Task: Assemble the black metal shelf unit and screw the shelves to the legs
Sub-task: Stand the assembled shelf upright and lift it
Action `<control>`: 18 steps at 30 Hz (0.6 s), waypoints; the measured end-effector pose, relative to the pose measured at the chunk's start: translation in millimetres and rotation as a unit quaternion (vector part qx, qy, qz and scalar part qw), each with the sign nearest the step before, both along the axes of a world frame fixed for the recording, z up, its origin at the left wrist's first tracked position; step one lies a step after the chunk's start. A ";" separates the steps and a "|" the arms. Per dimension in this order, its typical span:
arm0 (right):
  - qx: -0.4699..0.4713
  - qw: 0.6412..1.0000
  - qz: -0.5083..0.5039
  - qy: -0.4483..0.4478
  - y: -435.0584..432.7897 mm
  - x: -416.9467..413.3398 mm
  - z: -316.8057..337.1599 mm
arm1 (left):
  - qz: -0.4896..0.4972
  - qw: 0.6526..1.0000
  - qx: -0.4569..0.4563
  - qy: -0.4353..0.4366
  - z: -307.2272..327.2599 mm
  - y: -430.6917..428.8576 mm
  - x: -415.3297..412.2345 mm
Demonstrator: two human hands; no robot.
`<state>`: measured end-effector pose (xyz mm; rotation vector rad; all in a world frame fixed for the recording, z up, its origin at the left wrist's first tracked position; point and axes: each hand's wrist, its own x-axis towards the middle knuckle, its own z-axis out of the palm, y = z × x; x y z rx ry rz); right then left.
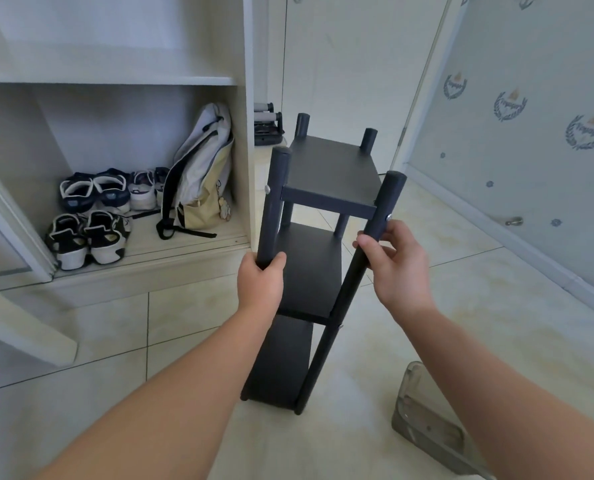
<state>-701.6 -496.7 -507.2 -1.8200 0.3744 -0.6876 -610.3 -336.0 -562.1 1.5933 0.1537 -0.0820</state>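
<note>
Shelf unit [330,168] upright on floor [462,306], long axis vertical, slight lean. Straight ahead, between both hands. Left hand [259,282] clenched round near-left leg [275,202]. Right hand [397,268] fingers [366,242] curled round near-right leg [382,209], higher up, just below screw [389,217]. Probably final check.

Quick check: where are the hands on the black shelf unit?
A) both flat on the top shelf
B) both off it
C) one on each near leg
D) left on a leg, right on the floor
C: the left hand grips the near left leg and the right hand grips the near right leg, both below the top shelf.
</note>
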 end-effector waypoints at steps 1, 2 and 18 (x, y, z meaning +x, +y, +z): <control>-0.006 1.000 0.000 0.004 -0.9 1.7 -4.1 | -0.005 1.000 -0.002 0.005 -5.6 -2.1 2.9; -0.009 1.000 -0.001 0.007 -2.3 3.5 -6.9 | -0.010 1.000 -0.004 0.009 -9.9 -4.3 6.3; -0.004 0.999 0.023 0.035 14.6 21.0 -25.0 | -0.063 0.990 0.128 0.014 -26.4 14.5 37.2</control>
